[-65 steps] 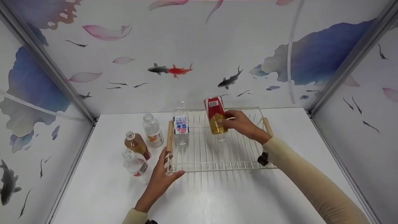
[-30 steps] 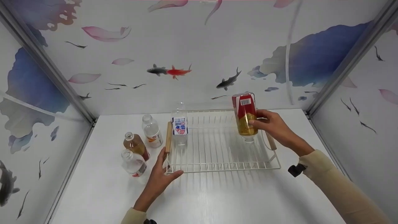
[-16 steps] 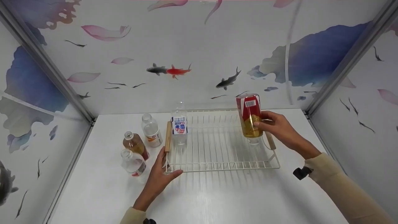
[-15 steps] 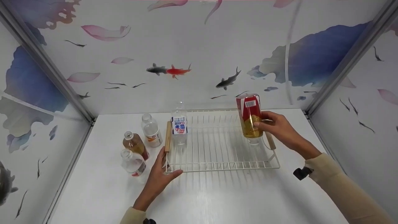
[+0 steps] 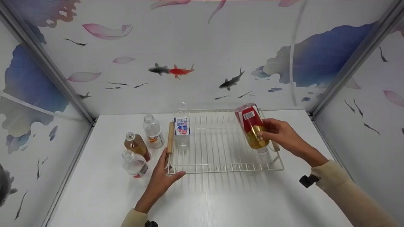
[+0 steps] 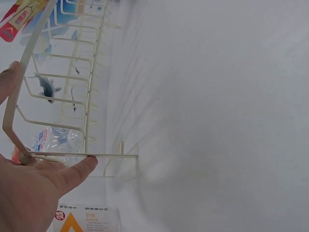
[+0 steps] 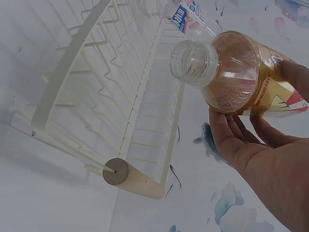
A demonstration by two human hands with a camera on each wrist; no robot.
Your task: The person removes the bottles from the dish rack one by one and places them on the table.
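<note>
My right hand [image 5: 282,134] grips a plastic bottle [image 5: 247,118] with a red and gold label, fingers and thumb on opposite sides. The bottle is upside down and tilted, its neck over the right end of the white wire dish rack [image 5: 217,172]. In the right wrist view its uncapped mouth [image 7: 193,63] points towards the rack. My left hand [image 5: 161,176] holds the rack's front left corner, thumb along the front rail and fingers at the side wires. A clear bottle [image 5: 182,126] with a blue and white label stands neck down at the rack's left end.
Left of the rack stand a clear bottle with an orange label [image 5: 153,132], a brown-tinted bottle [image 5: 138,146] and another clear bottle [image 5: 135,164], all without caps. Wooden handles [image 5: 170,137] sit at both rack ends. A printed wall [image 5: 202,47] rises behind the white table [image 5: 205,201].
The red and gold bottle has moved right from the rack's middle with my right hand, then lowered slightly and tilted, its base leaning left. My left hand stays at the corner.
</note>
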